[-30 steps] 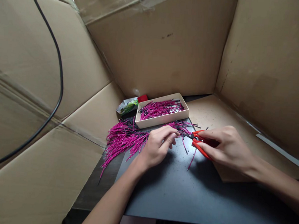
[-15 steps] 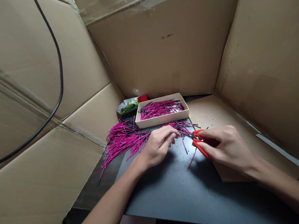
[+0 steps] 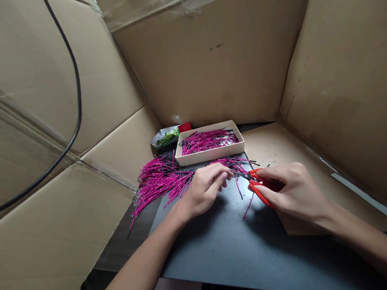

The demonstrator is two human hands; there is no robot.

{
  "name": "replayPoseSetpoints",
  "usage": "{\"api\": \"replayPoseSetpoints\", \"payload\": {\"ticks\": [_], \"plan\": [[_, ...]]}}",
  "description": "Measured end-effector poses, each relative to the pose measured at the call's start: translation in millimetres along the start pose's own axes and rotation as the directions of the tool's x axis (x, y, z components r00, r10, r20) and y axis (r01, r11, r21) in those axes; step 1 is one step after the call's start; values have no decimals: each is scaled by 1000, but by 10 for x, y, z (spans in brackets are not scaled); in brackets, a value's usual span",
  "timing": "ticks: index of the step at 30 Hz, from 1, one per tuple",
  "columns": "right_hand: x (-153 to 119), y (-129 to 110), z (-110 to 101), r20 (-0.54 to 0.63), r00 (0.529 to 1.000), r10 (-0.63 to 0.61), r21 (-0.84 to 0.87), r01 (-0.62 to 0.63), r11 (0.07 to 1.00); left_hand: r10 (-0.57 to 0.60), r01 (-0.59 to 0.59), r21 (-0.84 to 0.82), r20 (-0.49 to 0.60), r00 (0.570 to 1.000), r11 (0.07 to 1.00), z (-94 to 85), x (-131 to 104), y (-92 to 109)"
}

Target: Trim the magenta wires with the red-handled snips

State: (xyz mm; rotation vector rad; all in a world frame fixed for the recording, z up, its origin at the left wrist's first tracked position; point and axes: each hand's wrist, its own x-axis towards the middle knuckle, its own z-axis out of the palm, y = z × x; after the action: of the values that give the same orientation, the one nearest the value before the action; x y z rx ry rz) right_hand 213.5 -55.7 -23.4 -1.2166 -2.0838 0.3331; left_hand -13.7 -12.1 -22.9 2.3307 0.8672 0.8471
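Observation:
My left hand [image 3: 209, 185] is closed in a pinch above the dark mat; whatever lies between its fingertips is too small and hidden to name. My right hand [image 3: 297, 193] grips a pair of scissors [image 3: 264, 194] by its red handles. Their dark blades point left and reach my left fingertips. Below the blades, a few loose magenta wires [image 3: 248, 207] with dark ends lie on the mat. A large pile of magenta and black wires [image 3: 161, 180] spreads left of my left hand.
A shallow cream box [image 3: 209, 156] full of similar wires stands behind my hands. Beside it lies a green, white and red packet [image 3: 168, 136]. Cardboard walls [image 3: 198, 71] surround the dark mat [image 3: 222, 256]. A black cable [image 3: 76, 76] hangs at left.
The scissor blades have shifted slightly and look a little closer together at my left fingertips. Both hands stay in almost the same place.

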Motion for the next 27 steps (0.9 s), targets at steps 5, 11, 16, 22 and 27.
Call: {"api": "replayPoseSetpoints", "payload": {"ticks": [5, 11, 16, 22, 27], "plan": [[6, 6, 2, 25, 1000, -2, 1, 2, 1000, 1, -1, -1, 3, 1000, 1000, 5, 1, -14], [-6, 5, -14, 16, 1000, -16, -7, 17, 1000, 0, -1, -39, -9, 1000, 999, 10, 2, 11], [6, -5, -4, 29, 999, 15, 1, -15, 1000, -6, 6, -40, -9, 1000, 999, 17, 1, 12], [6, 15, -7, 44, 999, -13, -9, 14, 1000, -15, 16, -61, 15, 1000, 998, 24, -1, -3], [0, 15, -1, 35, 999, 18, -7, -18, 1000, -10, 10, -39, 12, 1000, 999, 18, 1, -12]]}}
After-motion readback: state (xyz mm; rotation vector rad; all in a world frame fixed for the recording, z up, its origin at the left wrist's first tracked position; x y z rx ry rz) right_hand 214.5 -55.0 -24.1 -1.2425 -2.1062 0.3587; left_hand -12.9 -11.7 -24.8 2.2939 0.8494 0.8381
